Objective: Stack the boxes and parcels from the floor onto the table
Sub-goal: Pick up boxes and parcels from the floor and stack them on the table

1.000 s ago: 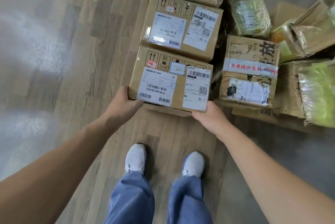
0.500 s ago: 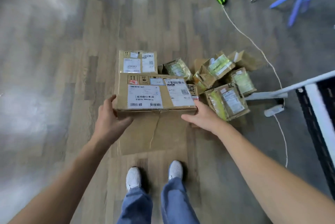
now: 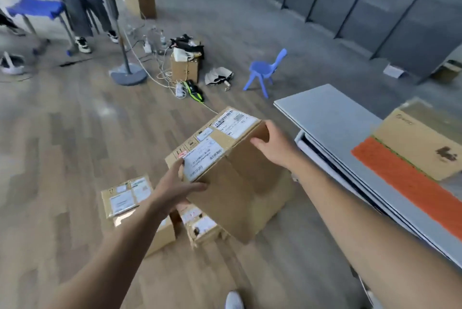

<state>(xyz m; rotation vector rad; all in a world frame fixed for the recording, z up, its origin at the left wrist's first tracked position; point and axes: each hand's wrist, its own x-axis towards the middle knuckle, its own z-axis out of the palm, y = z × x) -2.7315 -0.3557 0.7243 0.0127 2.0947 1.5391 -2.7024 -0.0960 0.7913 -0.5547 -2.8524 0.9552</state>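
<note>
A large brown cardboard box [image 3: 235, 176] with white shipping labels on top is up in the air, tilted, between my hands. My left hand [image 3: 175, 183] grips its near left corner. Round its far right edge curls my right hand [image 3: 272, 146]. The grey table [image 3: 332, 118] stands to the right, with a brown box [image 3: 422, 138] and an orange-patterned parcel [image 3: 410, 183] on it. On the wooden floor below lie a labelled box [image 3: 127, 198] and a smaller torn parcel [image 3: 202, 226], partly hidden by my left arm and the held box.
A small blue chair [image 3: 265, 71] stands beyond the table's far corner. A fan stand base [image 3: 128, 76], cables with a power strip [image 3: 178, 88], a carton [image 3: 185, 68] and clutter lie further back. A person's legs [image 3: 82, 8] stand at the far left. Grey partitions [image 3: 375, 3] line the back right.
The box has come up off the floor in both hands and swung right toward the table. My view has risen from the parcel pile to the room.
</note>
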